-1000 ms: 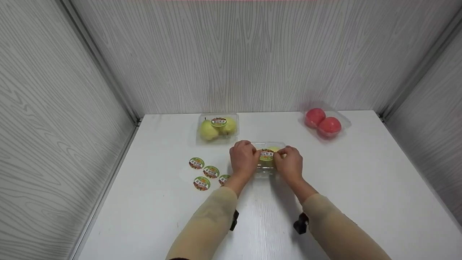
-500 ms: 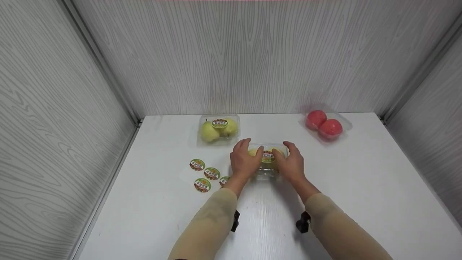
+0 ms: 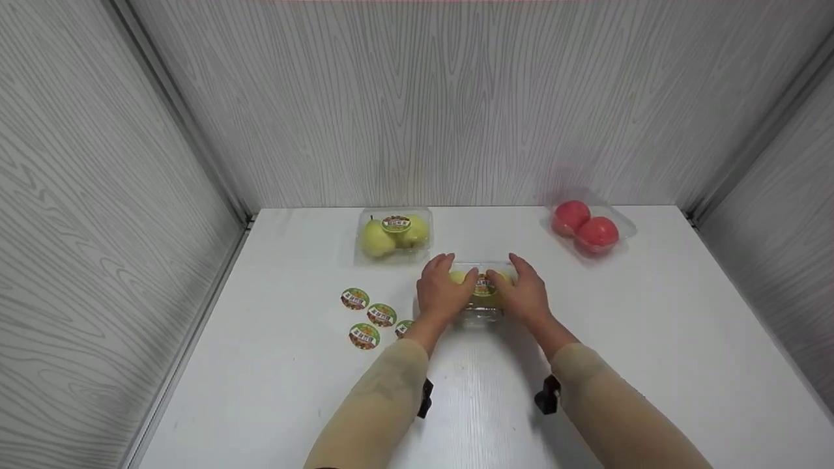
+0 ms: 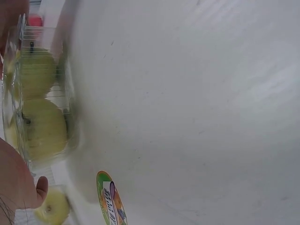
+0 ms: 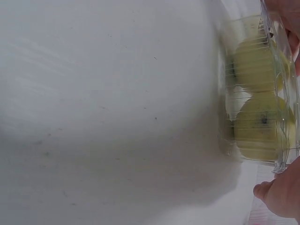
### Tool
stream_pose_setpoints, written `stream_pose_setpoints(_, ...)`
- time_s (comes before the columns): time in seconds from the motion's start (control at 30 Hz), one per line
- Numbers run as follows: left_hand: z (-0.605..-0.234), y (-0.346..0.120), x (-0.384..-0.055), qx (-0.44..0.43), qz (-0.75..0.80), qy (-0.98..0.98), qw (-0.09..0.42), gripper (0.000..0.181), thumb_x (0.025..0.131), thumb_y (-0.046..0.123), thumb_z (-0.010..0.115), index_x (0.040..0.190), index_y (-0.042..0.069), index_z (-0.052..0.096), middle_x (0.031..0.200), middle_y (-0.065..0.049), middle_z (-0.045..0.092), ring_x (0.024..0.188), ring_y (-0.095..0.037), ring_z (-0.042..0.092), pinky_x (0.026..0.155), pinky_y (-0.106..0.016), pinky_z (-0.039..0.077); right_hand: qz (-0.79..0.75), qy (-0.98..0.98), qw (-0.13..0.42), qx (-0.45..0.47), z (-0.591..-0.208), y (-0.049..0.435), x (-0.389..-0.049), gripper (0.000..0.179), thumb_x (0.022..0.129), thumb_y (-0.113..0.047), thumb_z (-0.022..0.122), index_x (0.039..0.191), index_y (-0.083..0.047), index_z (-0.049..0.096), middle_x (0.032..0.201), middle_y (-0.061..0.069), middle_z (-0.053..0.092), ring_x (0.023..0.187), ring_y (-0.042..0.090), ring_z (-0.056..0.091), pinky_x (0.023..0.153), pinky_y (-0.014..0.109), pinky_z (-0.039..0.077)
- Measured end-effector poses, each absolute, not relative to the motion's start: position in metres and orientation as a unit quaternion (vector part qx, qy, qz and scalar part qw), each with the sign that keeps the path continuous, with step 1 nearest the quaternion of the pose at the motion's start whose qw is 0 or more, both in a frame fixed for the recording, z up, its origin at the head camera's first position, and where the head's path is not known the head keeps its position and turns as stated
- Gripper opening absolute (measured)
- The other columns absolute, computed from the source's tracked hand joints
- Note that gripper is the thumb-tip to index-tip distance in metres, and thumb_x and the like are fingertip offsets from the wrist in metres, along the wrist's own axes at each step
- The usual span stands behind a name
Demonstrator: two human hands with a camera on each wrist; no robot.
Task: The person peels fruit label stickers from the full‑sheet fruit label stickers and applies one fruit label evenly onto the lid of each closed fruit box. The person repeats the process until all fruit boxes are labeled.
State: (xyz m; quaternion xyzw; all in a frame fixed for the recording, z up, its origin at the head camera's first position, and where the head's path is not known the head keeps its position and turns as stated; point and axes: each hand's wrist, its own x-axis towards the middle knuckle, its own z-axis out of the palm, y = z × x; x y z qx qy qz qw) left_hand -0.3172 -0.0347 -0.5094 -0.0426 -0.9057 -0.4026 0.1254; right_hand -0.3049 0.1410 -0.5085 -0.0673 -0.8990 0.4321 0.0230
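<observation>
Before me lies a clear plastic clamshell box [image 3: 481,317] with yellow-green pears [image 4: 44,129] inside, its lid down. An oval fruit sticker [image 3: 484,286] is on top of the lid. My left hand [image 3: 440,294] is at the box's left end, thumb on the lid by the sticker, fingers stretched forward along the side. Mirroring it, my right hand [image 3: 526,296] has its thumb at the sticker's right edge and its fingers extended beside the right end. The right wrist view shows the box's ribbed side [image 5: 255,124], with fingertips near its end.
Several oval stickers [image 3: 382,315] lie on the white table left of my forearm. At the back left stands another clear box [image 3: 394,257] of pears with a sticker on it. A clear container with red round fruits [image 3: 596,233] sits back right. Panels enclose the table.
Both hands have gone from pinching the sticker's edges over the lid to spread fingers at the box's ends, thumbs on the sticker. In the last half second they have barely moved.
</observation>
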Motion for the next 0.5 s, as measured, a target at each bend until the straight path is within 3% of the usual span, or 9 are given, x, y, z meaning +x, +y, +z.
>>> stream_pose_setpoints(0.23, -0.5148, -0.0409, -0.3198, -0.032, -0.396, -0.909, 0.122, 0.059, 0.092, 0.043, 0.077, 0.135, 0.004, 0.07, 0.139, -0.015, 0.067, 0.134, -0.034, 0.059, 0.112, -0.047, 0.046, 0.423, -0.902, 0.014, -0.079, -0.5103, 0.1387, -0.3056, 0.079, 0.103, -0.05, 0.06, 0.162, -0.003, 0.038, 0.165, 0.023, 0.04, 0.154, 0.04, 0.034, 0.126, 0.052, 0.027)
stream_pose_setpoints(0.5, -0.5186, -0.0386, -0.3225, -0.022, -0.386, -0.912, 0.137, 0.061, 0.088, 0.05, 0.08, 0.13, 0.007, 0.072, 0.132, -0.012, 0.07, 0.127, -0.033, 0.062, 0.105, -0.049, 0.049, 0.422, -0.9, 0.036, -0.097, -0.5144, 0.1343, -0.3049, 0.077, 0.1, -0.051, 0.062, 0.16, -0.006, 0.043, 0.163, 0.02, 0.045, 0.152, 0.038, 0.039, 0.124, 0.051, 0.03)
